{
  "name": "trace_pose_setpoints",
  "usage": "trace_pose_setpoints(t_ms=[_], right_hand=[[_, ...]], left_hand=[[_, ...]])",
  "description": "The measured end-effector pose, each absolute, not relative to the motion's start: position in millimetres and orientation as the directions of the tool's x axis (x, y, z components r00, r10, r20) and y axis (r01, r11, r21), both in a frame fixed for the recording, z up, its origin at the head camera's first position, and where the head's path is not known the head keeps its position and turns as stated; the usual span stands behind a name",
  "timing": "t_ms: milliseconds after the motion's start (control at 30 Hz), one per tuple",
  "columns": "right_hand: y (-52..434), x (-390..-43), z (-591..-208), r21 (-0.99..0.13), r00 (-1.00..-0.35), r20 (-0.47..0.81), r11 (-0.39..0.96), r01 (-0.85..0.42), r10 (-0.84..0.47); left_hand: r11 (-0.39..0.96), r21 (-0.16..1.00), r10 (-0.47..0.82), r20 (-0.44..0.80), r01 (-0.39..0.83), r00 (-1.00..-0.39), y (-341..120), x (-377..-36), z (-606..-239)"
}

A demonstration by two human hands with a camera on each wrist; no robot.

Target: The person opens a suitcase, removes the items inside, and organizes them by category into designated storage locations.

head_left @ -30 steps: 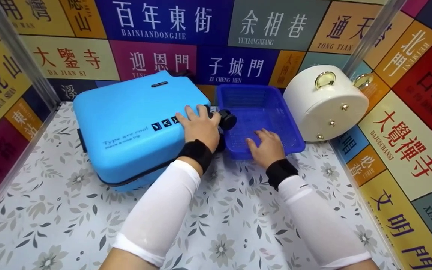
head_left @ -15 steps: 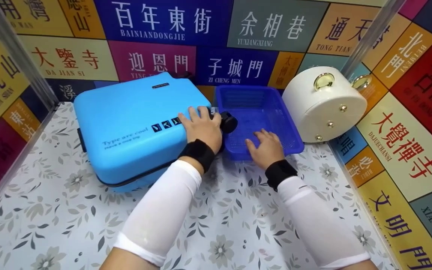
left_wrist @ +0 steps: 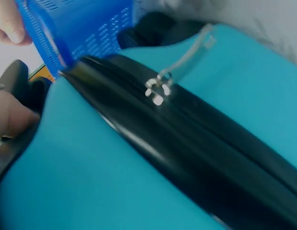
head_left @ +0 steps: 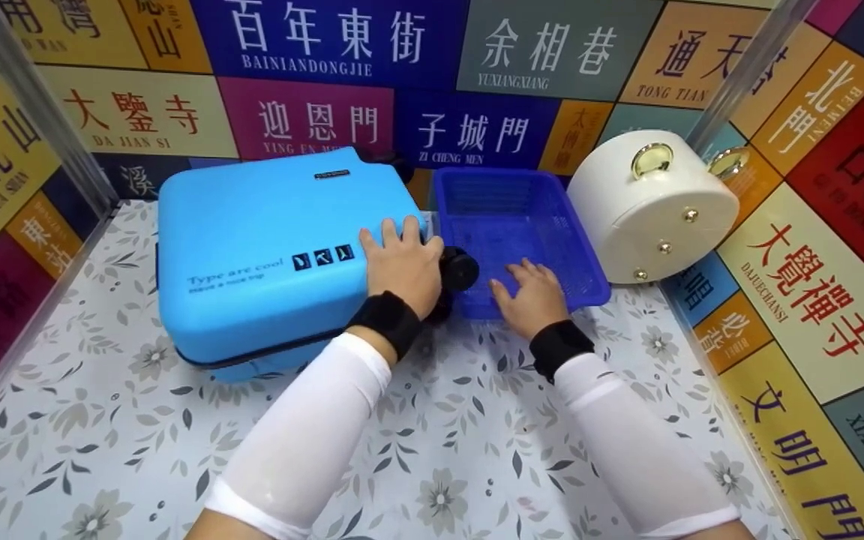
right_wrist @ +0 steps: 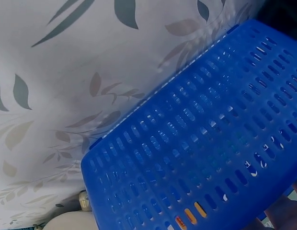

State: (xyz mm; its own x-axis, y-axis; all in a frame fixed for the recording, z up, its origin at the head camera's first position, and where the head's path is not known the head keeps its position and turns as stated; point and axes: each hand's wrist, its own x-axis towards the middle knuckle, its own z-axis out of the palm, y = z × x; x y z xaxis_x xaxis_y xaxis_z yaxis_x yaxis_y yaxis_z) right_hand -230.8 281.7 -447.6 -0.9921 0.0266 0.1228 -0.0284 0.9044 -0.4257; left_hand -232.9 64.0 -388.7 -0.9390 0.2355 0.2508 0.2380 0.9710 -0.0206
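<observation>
A light blue suitcase [head_left: 274, 210] lies on its side on the left, its black wheels [head_left: 460, 268] pointing right. My left hand [head_left: 406, 270] rests on the wheel end, fingers spread over the top shell near the edge, thumb toward the wheels. In the left wrist view, the suitcase's black seam band [left_wrist: 153, 129] with a small metal zipper pull [left_wrist: 158, 90] crosses the picture. My right hand [head_left: 533, 300] reaches over the near rim of a blue plastic basket [head_left: 595, 289], fingers loosely spread inside it. The right wrist view shows the basket's slotted side [right_wrist: 196, 129].
A cream round-sided case [head_left: 642, 217] with gold rings and studs stands right of the basket. Walls with coloured signs [head_left: 327, 45] close in the back and both sides. Leaf-patterned covering [head_left: 417, 450] spreads over the table.
The suitcase has turned slightly clockwise: its wheel end came nearer to me and its near left corner swung left. My left hand moved with it; the right hand stayed at the basket.
</observation>
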Motion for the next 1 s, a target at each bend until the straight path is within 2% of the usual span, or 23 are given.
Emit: trace_pose_setpoints(t_ms=[267,700,1000], right_hand=[[277.4,-230.8,-448.3,-0.419,-0.993,0.120,0.907,-0.036,0.016],[272.3,-229.7,-452.2,-0.435,-0.993,0.118,0.900,-0.025,0.030],[270.8,-227.5,-452.9,-0.443,-0.993,0.118,0.896,-0.028,0.027]], left_hand=[[0.955,-0.018,0.290,0.275,0.296,-0.917,48.2,-219.3,-390.8],[0.888,-0.006,0.442,0.292,0.460,-0.848,2.2,-195.7,-392.0],[0.807,0.004,0.559,0.317,0.590,-0.766,-38.4,-193.1,-390.7]])
